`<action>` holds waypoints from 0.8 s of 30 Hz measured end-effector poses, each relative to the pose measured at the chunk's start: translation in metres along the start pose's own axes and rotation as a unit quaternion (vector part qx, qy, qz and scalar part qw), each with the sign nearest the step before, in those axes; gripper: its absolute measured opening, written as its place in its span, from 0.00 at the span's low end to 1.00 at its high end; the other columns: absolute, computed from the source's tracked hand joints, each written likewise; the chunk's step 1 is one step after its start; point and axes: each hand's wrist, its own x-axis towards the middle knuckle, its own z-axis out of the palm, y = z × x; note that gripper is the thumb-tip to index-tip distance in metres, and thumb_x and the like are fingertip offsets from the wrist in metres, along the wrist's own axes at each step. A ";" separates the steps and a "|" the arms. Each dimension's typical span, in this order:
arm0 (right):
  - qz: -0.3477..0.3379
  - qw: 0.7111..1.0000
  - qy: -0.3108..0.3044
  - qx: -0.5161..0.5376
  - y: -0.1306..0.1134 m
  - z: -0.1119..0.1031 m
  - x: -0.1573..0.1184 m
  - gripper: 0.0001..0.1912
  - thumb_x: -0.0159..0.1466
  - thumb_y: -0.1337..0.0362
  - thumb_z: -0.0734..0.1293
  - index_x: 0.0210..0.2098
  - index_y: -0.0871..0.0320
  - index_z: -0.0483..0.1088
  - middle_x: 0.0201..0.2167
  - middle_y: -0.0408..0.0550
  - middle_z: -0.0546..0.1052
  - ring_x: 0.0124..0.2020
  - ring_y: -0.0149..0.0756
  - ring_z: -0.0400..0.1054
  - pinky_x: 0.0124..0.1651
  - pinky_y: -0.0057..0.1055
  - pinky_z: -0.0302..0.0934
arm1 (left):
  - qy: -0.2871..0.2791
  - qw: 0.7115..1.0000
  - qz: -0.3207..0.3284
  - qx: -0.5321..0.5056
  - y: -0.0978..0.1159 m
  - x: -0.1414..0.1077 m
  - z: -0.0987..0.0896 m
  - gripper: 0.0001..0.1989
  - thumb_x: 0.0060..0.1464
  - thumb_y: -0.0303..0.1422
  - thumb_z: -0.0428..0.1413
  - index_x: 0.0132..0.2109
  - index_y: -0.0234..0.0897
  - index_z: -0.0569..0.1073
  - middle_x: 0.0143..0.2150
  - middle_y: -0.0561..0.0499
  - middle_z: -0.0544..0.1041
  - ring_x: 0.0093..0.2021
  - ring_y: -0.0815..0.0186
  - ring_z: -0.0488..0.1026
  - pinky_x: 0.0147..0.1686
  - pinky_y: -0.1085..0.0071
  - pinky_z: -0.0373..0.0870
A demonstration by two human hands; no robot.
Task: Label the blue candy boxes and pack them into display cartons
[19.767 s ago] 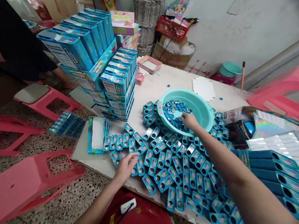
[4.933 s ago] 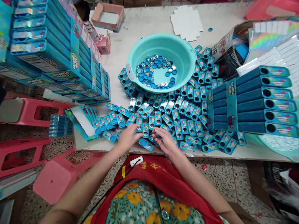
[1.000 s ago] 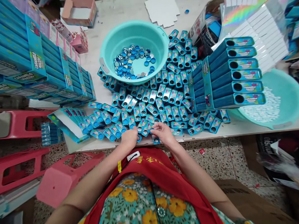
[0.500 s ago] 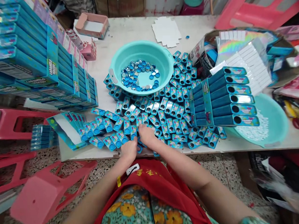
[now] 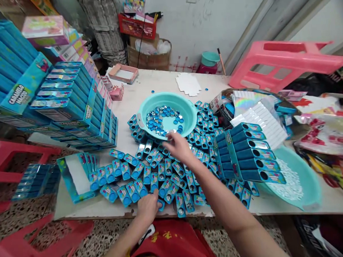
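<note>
Many narrow blue boxes stand packed on the table, each with a round hole or a blue disc on its end. My left hand [image 5: 147,208] is closed at the front edge, thumb against one blue box [image 5: 154,181]; its other fingers are mostly hidden. My right hand [image 5: 177,146] is at the near rim of a turquoise basin [image 5: 188,122], with its fingers apart and nothing visible in them. Inside the basin lie small round blue and silver caps [image 5: 160,117].
Stacked blue cartons [image 5: 66,98] rise at the left, beside an open carton [image 5: 74,180]. A bundle of long blue boxes [image 5: 245,156] lies at the right. Behind it stands a second turquoise basin [image 5: 311,183] with white pieces. A pink stool [image 5: 281,61] is at the back right.
My right hand has left the boxes beside my left hand and moved forward to the basin's near rim. My left hand stays at the boxes. The view has tilted up.
</note>
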 end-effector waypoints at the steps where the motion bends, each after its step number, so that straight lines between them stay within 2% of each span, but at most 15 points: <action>1: -0.004 0.999 0.016 -0.037 0.003 -0.005 0.029 0.20 0.63 0.57 0.61 0.52 0.58 0.61 0.48 0.53 0.68 0.48 0.40 0.64 0.47 0.34 0.58 | 0.000 1.000 0.001 -0.001 -0.001 0.000 0.000 0.17 0.53 0.32 0.51 0.50 0.36 0.65 0.39 0.40 0.78 0.44 0.52 0.75 0.38 0.64 0.66; 2: 0.004 0.996 -0.013 -0.086 0.006 -0.006 0.057 0.22 0.62 0.57 0.62 0.54 0.58 0.60 0.52 0.56 0.65 0.52 0.45 0.60 0.51 0.38 0.56 | 0.000 1.000 0.001 -0.002 -0.001 0.001 0.000 0.17 0.53 0.33 0.51 0.50 0.36 0.65 0.39 0.40 0.78 0.44 0.52 0.75 0.38 0.64 0.66; 3: 0.018 0.988 -0.083 -0.131 0.009 -0.002 0.082 0.26 0.61 0.57 0.63 0.57 0.57 0.58 0.54 0.58 0.62 0.55 0.49 0.58 0.52 0.42 0.55 | 0.001 1.000 0.001 -0.004 -0.001 0.001 0.000 0.16 0.53 0.33 0.51 0.50 0.36 0.65 0.39 0.40 0.78 0.44 0.52 0.75 0.38 0.63 0.66; 4: 0.014 0.984 -0.117 -0.137 0.013 0.005 0.102 0.27 0.59 0.57 0.65 0.56 0.56 0.59 0.55 0.58 0.62 0.55 0.51 0.58 0.53 0.44 0.55 | 0.001 1.000 0.000 -0.007 -0.002 0.001 0.001 0.16 0.52 0.33 0.51 0.50 0.37 0.65 0.39 0.40 0.78 0.43 0.52 0.75 0.38 0.63 0.66; 6: 0.007 0.972 -0.183 -0.148 0.022 0.023 0.125 0.27 0.56 0.58 0.67 0.54 0.56 0.62 0.55 0.57 0.62 0.54 0.52 0.60 0.53 0.45 0.55 | 0.001 1.000 -0.007 -0.015 -0.002 0.001 0.003 0.16 0.52 0.33 0.51 0.49 0.37 0.65 0.38 0.41 0.78 0.43 0.51 0.75 0.38 0.63 0.66; 9: -0.001 0.961 -0.238 -0.141 0.035 0.044 0.128 0.21 0.56 0.60 0.67 0.49 0.58 0.67 0.54 0.58 0.64 0.51 0.49 0.63 0.53 0.40 0.56 | 0.006 0.999 -0.013 -0.033 -0.003 0.001 0.004 0.17 0.52 0.32 0.51 0.50 0.36 0.65 0.36 0.41 0.78 0.42 0.51 0.75 0.38 0.63 0.66; 12: 0.024 0.957 -0.265 -0.118 0.044 0.043 0.120 0.13 0.56 0.62 0.67 0.39 0.62 0.71 0.45 0.59 0.72 0.46 0.48 0.67 0.49 0.36 0.59 | 0.016 0.998 -0.010 -0.052 -0.003 0.000 0.005 0.17 0.52 0.32 0.51 0.50 0.35 0.66 0.35 0.40 0.78 0.42 0.49 0.75 0.38 0.62 0.66; 14: 0.056 0.962 -0.252 -0.087 0.049 0.033 0.119 0.08 0.54 0.63 0.69 0.30 0.62 0.70 0.36 0.58 0.75 0.42 0.48 0.68 0.45 0.35 0.60 | 0.025 0.998 -0.004 -0.062 -0.004 -0.003 0.006 0.17 0.51 0.32 0.52 0.49 0.35 0.67 0.35 0.39 0.78 0.42 0.47 0.75 0.38 0.61 0.65; 16: 0.091 0.973 -0.211 -0.039 0.052 0.018 0.120 0.09 0.54 0.63 0.69 0.25 0.61 0.67 0.30 0.56 0.74 0.39 0.46 0.69 0.41 0.34 0.61 | 0.033 0.997 0.009 -0.075 -0.007 -0.005 0.006 0.15 0.52 0.33 0.52 0.47 0.35 0.68 0.34 0.40 0.78 0.41 0.48 0.75 0.37 0.62 0.65; 19: 0.132 0.981 -0.126 0.071 0.048 -0.005 0.115 0.13 0.61 0.57 0.63 0.28 0.60 0.64 0.26 0.50 0.71 0.31 0.37 0.68 0.32 0.29 0.60 | 0.044 0.989 0.038 -0.136 -0.015 -0.009 0.002 0.13 0.51 0.39 0.54 0.42 0.37 0.69 0.31 0.46 0.77 0.37 0.53 0.75 0.35 0.67 0.64; 22: 0.144 0.970 -0.060 0.185 0.029 -0.017 0.093 0.18 0.65 0.49 0.55 0.32 0.58 0.60 0.25 0.43 0.67 0.23 0.27 0.63 0.25 0.24 0.57 | 0.087 0.963 0.048 -0.252 -0.018 -0.009 -0.022 0.13 0.53 0.43 0.52 0.39 0.39 0.68 0.26 0.53 0.73 0.30 0.63 0.73 0.31 0.72 0.63; 24: 0.157 0.934 -0.031 0.320 0.007 -0.011 0.068 0.21 0.62 0.44 0.57 0.31 0.56 0.58 0.23 0.39 0.64 0.20 0.24 0.59 0.21 0.21 0.54 | 0.159 0.929 0.049 -0.330 -0.014 -0.009 -0.050 0.14 0.56 0.44 0.49 0.44 0.40 0.67 0.28 0.54 0.72 0.27 0.68 0.70 0.29 0.74 0.65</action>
